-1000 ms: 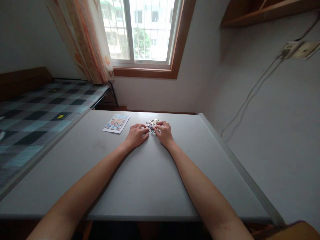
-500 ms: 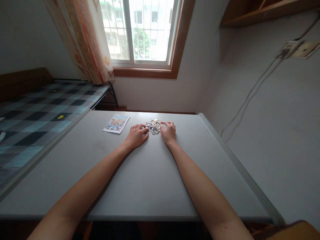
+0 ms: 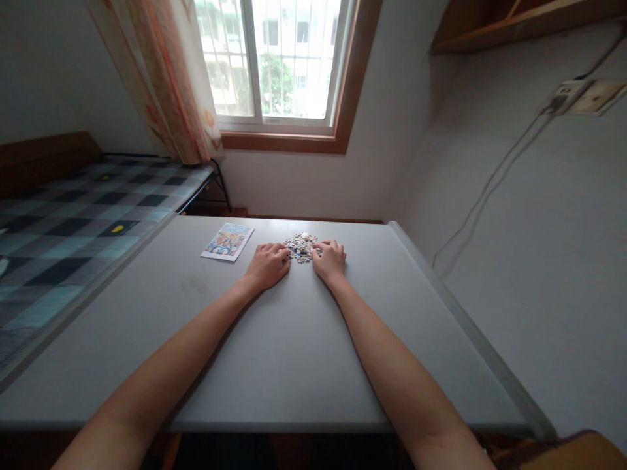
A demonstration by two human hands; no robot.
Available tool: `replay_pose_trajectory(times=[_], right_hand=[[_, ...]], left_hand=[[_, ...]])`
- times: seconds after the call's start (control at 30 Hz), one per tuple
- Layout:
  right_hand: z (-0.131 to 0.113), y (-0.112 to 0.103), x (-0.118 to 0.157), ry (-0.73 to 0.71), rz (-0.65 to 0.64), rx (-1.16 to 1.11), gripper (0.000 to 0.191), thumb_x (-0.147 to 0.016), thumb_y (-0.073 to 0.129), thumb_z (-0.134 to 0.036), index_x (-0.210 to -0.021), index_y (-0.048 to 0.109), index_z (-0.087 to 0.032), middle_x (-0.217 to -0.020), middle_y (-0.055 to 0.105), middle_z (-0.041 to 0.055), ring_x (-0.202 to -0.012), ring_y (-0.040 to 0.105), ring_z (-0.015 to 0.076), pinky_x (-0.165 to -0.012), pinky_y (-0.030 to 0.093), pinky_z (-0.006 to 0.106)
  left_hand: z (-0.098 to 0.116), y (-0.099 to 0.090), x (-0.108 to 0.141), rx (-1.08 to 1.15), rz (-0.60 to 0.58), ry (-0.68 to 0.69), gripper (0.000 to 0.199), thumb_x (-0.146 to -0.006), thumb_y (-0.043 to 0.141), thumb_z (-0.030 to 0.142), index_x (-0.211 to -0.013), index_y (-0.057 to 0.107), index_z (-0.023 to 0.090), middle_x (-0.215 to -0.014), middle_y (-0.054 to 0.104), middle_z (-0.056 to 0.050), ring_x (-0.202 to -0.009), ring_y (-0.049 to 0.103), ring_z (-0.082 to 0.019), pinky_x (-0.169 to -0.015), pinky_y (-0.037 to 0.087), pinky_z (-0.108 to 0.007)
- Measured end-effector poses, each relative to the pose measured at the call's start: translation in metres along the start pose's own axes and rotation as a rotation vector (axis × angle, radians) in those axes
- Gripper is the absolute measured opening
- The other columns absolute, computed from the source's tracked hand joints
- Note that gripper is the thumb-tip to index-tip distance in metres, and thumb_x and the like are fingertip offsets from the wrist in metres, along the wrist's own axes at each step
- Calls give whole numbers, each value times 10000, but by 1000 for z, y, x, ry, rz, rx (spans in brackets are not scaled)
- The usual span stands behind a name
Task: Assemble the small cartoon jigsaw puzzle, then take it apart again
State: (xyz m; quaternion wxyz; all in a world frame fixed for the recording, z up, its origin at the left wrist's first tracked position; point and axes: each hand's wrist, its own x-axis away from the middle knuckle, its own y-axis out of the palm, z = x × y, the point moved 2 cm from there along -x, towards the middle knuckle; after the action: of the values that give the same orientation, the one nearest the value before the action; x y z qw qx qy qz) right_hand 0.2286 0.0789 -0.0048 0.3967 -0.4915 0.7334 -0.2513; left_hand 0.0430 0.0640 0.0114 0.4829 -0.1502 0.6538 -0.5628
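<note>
A small heap of jigsaw puzzle pieces (image 3: 302, 245) lies on the pale grey table (image 3: 284, 365), between my two hands. At the heap's left edge rests my left hand (image 3: 269, 262), its fingers bent and drawn together; whatever the fingertips hold is too small to make out. My right hand (image 3: 330, 259) lies at the right edge, thumb and forefinger curled close together by the pieces. What is between them cannot be made out. Left of my left hand, a printed picture card (image 3: 228, 242) with colourful figures lies flat on the table.
A bed with a checked sheet (image 3: 98, 215) stands along the table's left side. Beyond the far edge are a window (image 3: 274, 65) and a patterned curtain (image 3: 166, 85). A cable (image 3: 484, 192) hangs down the right wall from a socket (image 3: 568, 96). A chair back (image 3: 578, 454) shows at lower right.
The fingers of my left hand have drawn closer together at the heap's edge. My right thumb and forefinger have curled nearer each other. Card and heap stay in place.
</note>
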Motion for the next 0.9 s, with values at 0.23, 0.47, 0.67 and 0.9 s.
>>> replay_pose_trajectory(times=[0.23, 0.47, 0.67, 0.9], right_hand=[[-1, 0, 0, -29, -5, 1, 269, -846, 544, -284, -1035, 733, -257, -1138, 602, 98, -1058, 478, 288, -921, 398, 445], [-7, 4, 3, -203, -97, 30, 300, -896, 519, -316, -1147, 685, -314, -1292, 601, 25, -1145, 429, 295, -940, 388, 465], [-9, 3, 4, -238, -99, 38, 262, -912, 510, -339, -1073, 715, -317, -1263, 628, 18, -1153, 422, 287, -936, 382, 468], [-8, 3, 4, -253, -97, 29, 238, -878, 542, -286, -1016, 734, -313, -1206, 654, 19, -1122, 437, 275, -934, 382, 454]], left_hand=[[0, -1, 0, 8, 13, -1, 249, -900, 493, 266, -1087, 651, 222, -1096, 660, -78, -1008, 574, -248, -925, 385, -420], [-3, 3, 0, -7, 9, 20, 216, -904, 498, 271, -1025, 669, 223, -1047, 643, -75, -977, 581, -235, -909, 414, -398], [-5, 5, 1, 23, 4, 8, 226, -896, 506, 275, -1034, 677, 226, -1081, 622, -79, -980, 590, -227, -909, 429, -386], [-3, 3, 1, -6, -4, -23, 244, -900, 504, 294, -1051, 688, 243, -1079, 652, -72, -995, 586, -242, -930, 401, -410]])
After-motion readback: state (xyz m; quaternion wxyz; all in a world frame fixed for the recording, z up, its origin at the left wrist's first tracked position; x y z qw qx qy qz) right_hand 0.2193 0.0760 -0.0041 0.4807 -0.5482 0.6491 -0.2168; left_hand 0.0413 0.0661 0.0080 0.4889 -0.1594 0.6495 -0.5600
